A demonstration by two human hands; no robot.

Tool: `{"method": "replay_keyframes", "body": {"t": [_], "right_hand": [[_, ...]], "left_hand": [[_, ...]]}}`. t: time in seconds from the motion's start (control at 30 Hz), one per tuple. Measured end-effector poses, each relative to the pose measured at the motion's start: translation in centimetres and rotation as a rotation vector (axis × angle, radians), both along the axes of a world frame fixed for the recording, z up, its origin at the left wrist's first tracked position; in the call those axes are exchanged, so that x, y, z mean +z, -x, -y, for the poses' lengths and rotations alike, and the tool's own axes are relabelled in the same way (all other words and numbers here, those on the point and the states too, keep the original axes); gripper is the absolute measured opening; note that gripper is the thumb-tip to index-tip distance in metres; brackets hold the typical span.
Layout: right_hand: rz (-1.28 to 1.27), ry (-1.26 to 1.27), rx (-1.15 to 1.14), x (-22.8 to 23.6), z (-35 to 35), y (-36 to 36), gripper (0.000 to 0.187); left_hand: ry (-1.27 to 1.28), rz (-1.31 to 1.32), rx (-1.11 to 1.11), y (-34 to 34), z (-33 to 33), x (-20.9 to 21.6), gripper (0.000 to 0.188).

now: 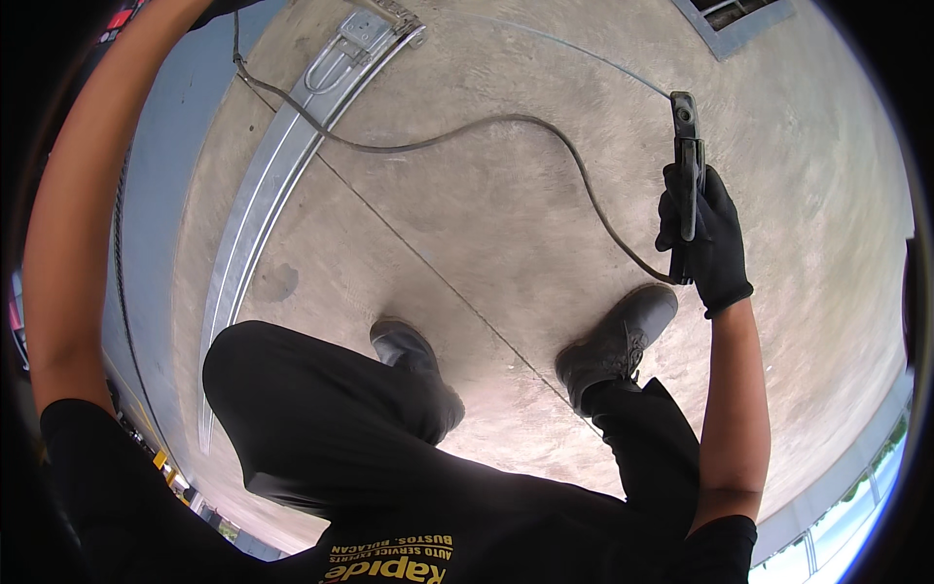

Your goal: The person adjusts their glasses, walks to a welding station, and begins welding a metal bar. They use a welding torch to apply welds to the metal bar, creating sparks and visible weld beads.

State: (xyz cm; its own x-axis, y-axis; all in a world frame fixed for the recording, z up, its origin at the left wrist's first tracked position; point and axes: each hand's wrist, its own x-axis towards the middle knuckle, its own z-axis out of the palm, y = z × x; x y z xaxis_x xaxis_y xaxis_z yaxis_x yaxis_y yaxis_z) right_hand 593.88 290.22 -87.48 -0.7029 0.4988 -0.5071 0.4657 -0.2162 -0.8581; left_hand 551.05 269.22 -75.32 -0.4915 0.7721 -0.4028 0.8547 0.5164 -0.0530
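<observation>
My right hand (708, 243), in a black glove, is shut on a dark clamp-like handle tool (686, 146) that points away from me. A dark cable (467, 131) runs from the tool's lower end, curves across the concrete floor and goes up toward the top left. My left arm (83, 204) reaches up along the left rim; its hand is out of the picture. My legs in black trousers and two dark shoes (615, 343) stand on the floor below.
A curved metal rail (282, 165) lies in the concrete floor (486, 224) beside a grey wall (161, 195) at left. A framed floor opening (732, 21) sits at the top right. A thin joint line crosses the floor diagonally.
</observation>
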Motion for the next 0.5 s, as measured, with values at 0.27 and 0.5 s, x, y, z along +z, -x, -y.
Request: {"method": "replay_keyframes", "body": {"t": [0.27, 0.5], "right_hand": [[0.016, 0.008, -0.051, -0.6, 2.2, -1.0, 0.020], [-0.039, 0.025, -0.092, -0.9, 3.8, -0.9, 0.018]], "left_hand": [[-0.008, 0.062, -0.002, 0.8, 0.7, 0.3, 0.041], [0.038, -0.073, -0.056, -0.1, 0.0, 0.4, 0.039]]}}
